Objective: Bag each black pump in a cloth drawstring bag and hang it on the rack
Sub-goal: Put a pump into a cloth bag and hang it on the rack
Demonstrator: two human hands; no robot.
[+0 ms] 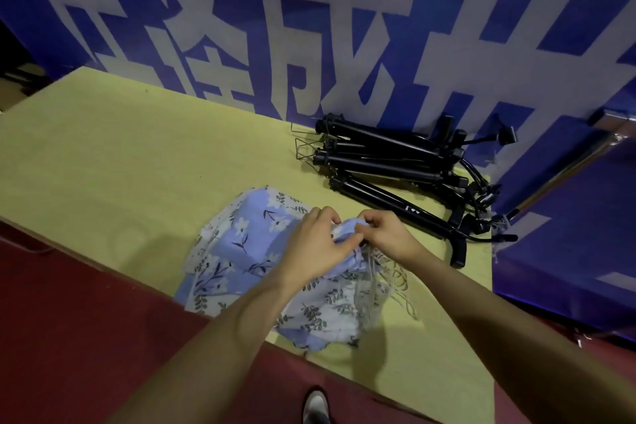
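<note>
both hands' fingers pinching open a blue floral cloth drawstring bag near the table's front edge, next grab a black pump

Both bare forearms reach forward and converge, wrists angled inward. The left hand lies knuckles up, its fingers curled and pinching a fold of blue cloth. Just beside it, almost touching, the right hand curls its fingertips on the same fold.
</note>
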